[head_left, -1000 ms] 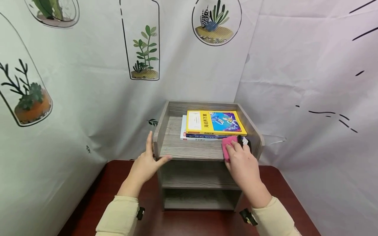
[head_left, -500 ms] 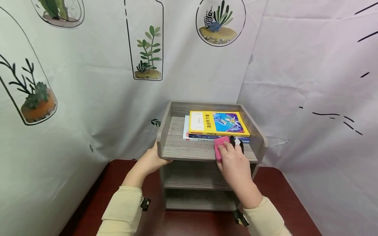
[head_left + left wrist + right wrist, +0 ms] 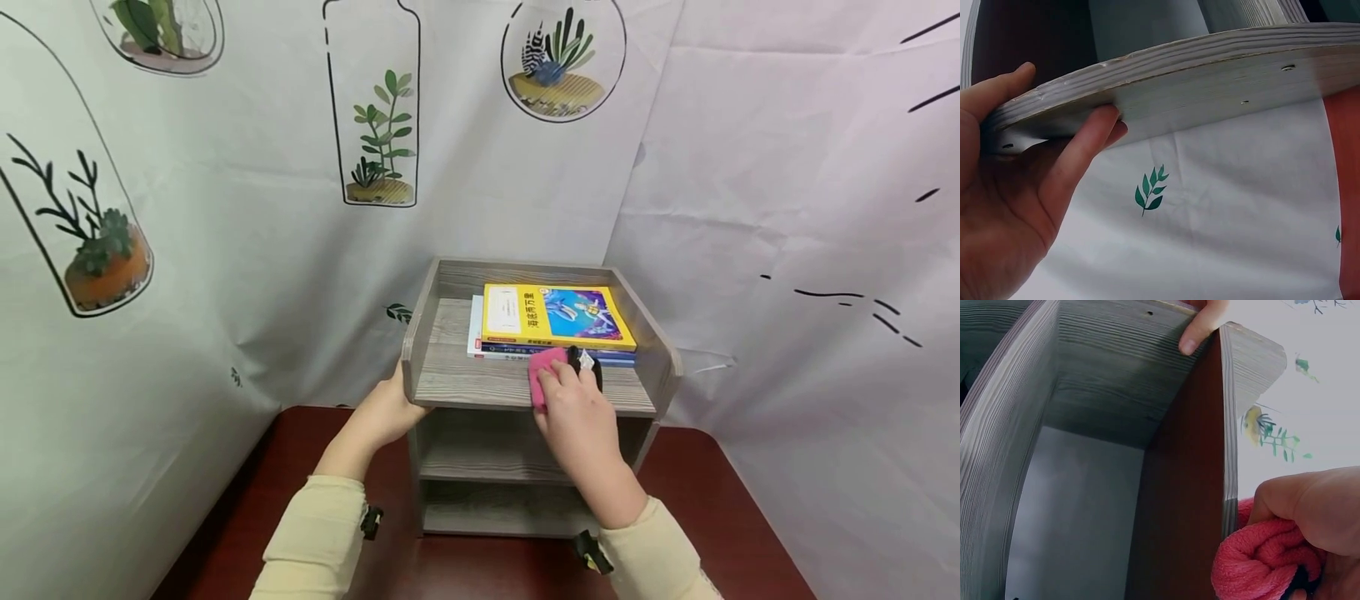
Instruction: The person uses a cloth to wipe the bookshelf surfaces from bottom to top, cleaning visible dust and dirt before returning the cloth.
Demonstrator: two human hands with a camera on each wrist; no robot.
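A grey wood-grain shelf unit (image 3: 450, 383) stands on a dark red table. My left hand (image 3: 386, 410) grips its left side panel; in the left wrist view the thumb lies on one face and the fingers (image 3: 1088, 137) on the outer face. My right hand (image 3: 583, 421) holds a bunched pink cloth (image 3: 542, 379) with a black part and a white tag on the top board, at its front edge. In the right wrist view the fluffy cloth (image 3: 1250, 562) laps against that board's edge. Just behind it lies a yellow book (image 3: 517, 317) on top of a small stack.
Beneath the yellow book are blue and white books (image 3: 517, 351). Raised sides and a back rim (image 3: 532, 272) border the top board. Two lower compartments (image 3: 498, 446) face forward. White fabric walls (image 3: 285, 250) printed with plants enclose the dark red table (image 3: 480, 567).
My right hand has slid the pink cloth left along the front of the top board. My left hand, earlier spread at the left panel, has closed around that panel.
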